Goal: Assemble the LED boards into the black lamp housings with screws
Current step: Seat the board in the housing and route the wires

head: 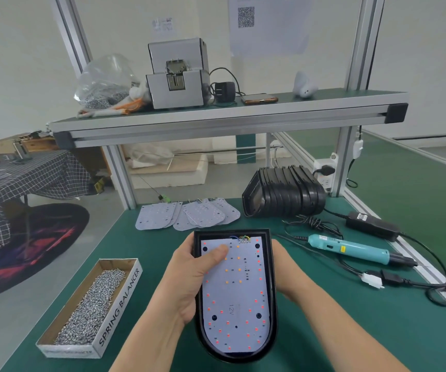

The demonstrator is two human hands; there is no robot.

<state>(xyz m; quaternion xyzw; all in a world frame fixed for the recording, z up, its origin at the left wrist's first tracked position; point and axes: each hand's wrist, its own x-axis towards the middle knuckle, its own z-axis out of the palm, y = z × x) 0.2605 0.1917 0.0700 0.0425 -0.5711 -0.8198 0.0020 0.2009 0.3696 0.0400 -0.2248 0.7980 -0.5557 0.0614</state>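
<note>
Holding the black lamp housing (270, 264) in both hands just above the green mat (350, 331), with the LED board (235, 296) already sitting inside it. My left hand (187, 277) wraps the left wall, with its thumb (216, 255) pressing down on the board's far-left corner. My right hand (283, 269) grips the right wall, and its fingers are tucked underneath where I can't see them.

The long axis runs straight away from me, rounded end near my body and wire end far. No screws in the holes yet, as far as I can tell.

What matters next: the teal electric screwdriver (350, 248) lies on the mat off to the right, closer to my right hand, bit pointing away from the housing. The cardboard box (125, 294) of screws (92, 304) sits to the left, closer to my left hand. So I reckon one hand has to let go.

Further back are spare boards (189, 214) fanned out and a stack of empty housings (286, 194), under an aluminium-framed shelf (229, 114).
</note>
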